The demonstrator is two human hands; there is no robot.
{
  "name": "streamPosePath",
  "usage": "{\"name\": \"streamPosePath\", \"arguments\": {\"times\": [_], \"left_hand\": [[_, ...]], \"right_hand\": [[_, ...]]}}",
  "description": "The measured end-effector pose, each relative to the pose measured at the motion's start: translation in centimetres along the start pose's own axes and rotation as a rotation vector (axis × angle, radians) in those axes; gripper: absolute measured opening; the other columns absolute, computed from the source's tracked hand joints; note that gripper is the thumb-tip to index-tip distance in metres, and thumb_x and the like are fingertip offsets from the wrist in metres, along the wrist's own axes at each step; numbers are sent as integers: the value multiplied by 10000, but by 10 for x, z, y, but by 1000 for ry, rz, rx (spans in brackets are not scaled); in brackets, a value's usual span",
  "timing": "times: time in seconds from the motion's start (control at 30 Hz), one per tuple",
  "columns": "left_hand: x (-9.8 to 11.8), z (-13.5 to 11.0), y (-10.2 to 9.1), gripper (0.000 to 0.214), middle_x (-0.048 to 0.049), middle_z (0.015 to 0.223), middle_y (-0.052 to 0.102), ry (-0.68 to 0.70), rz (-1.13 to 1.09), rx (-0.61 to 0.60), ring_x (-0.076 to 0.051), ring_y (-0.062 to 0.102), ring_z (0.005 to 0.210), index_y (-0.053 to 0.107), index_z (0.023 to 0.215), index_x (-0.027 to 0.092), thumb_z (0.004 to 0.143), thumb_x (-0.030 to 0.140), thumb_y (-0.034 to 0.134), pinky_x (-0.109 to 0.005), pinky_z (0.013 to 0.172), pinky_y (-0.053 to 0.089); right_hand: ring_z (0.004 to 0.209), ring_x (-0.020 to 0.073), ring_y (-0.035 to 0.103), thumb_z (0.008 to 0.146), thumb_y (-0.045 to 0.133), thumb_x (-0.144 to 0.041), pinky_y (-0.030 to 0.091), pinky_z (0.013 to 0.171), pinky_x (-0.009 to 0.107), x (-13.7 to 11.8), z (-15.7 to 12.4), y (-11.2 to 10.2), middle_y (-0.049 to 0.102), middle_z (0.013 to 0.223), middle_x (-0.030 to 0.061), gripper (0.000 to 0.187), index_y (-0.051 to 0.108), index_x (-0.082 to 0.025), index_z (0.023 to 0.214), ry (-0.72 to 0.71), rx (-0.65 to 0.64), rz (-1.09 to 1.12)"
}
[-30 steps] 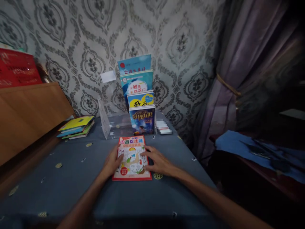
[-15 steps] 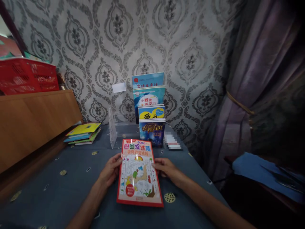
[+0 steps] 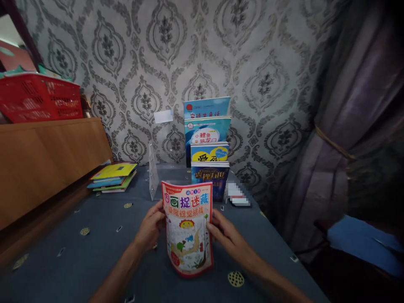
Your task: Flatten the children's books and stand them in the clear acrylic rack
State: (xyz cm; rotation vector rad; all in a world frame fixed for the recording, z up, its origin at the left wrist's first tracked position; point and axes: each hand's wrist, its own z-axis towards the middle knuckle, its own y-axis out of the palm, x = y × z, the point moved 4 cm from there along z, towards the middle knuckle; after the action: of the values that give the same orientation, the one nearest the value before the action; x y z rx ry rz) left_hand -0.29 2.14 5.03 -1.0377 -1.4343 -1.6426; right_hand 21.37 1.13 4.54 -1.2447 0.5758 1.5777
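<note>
Between my two hands is a red-bordered picture book [image 3: 188, 231], raised nearly upright with its cover facing me and its lower part curving. My left hand [image 3: 153, 225] grips its left edge, the fingertips hidden behind it. On the right edge, my right hand [image 3: 225, 231] holds it with the thumb on the cover and fingers behind. Just beyond stands a clear acrylic rack [image 3: 152, 172]. Its right side carries several upright books in steps: a dark blue book [image 3: 210, 173] in front, a yellow one [image 3: 209, 153], then teal [image 3: 208, 130] and light blue [image 3: 206, 107] ones behind.
A small stack of books [image 3: 115, 174] lies at the left of the blue-grey tablecloth [image 3: 78, 261]. Behind it, a red basket [image 3: 41, 99] sits on a wooden cabinet [image 3: 53, 160]. A purple curtain [image 3: 328, 139] and a blue cloth [image 3: 362, 240] are at the right.
The picture book has been tipped up from a flatter slant to nearly upright, and its cover now bends. Both hands still hold its sides. The view has shifted slightly.
</note>
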Motion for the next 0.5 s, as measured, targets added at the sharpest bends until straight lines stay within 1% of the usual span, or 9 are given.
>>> {"name": "streamPosePath", "arguments": {"times": [0.1, 0.17, 0.23, 0.33, 0.43, 0.5], "left_hand": [[-2, -2, 7, 411, -39, 911, 778, 16, 22, 35, -229, 697, 899, 750, 942, 182, 556, 168, 608, -265, 743, 500], [1, -2, 8, 340, -27, 833, 762, 67, 46, 74, -224, 689, 864, 743, 892, 181, 578, 197, 613, -268, 737, 497], [6, 0, 5, 246, -15, 762, 735, 167, 91, 116, -204, 667, 800, 722, 815, 178, 602, 213, 605, -258, 707, 482], [17, 9, 1, 144, -4, 726, 705, 350, 216, 169, -178, 617, 741, 680, 730, 176, 643, 220, 574, -251, 697, 463], [26, 21, -2, 148, -3, 763, 702, 491, 360, 187, -189, 606, 782, 671, 749, 182, 693, 233, 544, -269, 750, 467], [26, 29, -6, 159, -2, 765, 696, 543, 427, 209, -191, 595, 780, 667, 759, 185, 714, 250, 530, -275, 756, 464]], "right_hand": [[1159, 265, 647, 1002, 475, -523, 572, 945, 427, -2, -4, 4, 690, 1232, 113, 410, 566, -244, 1289, -9, -46, -2], [1112, 261, 659, 1007, 475, -501, 569, 939, 429, -6, -4, 1, 702, 1173, 112, 387, 573, -233, 1269, -27, -33, -67], [1047, 254, 667, 1011, 474, -478, 569, 915, 422, -9, -1, -5, 706, 1125, 106, 354, 583, -228, 1237, -55, 19, -170], [1006, 243, 666, 1018, 461, -444, 559, 905, 409, -8, 10, -12, 698, 1149, 104, 320, 568, -228, 1228, -110, 137, -274], [1001, 248, 671, 1017, 445, -438, 555, 899, 405, 5, 25, -11, 702, 1142, 109, 323, 542, -223, 1238, -151, 259, -301], [1031, 259, 671, 1015, 441, -442, 556, 902, 407, 19, 32, -7, 702, 1138, 115, 342, 525, -217, 1259, -151, 313, -320]]}}
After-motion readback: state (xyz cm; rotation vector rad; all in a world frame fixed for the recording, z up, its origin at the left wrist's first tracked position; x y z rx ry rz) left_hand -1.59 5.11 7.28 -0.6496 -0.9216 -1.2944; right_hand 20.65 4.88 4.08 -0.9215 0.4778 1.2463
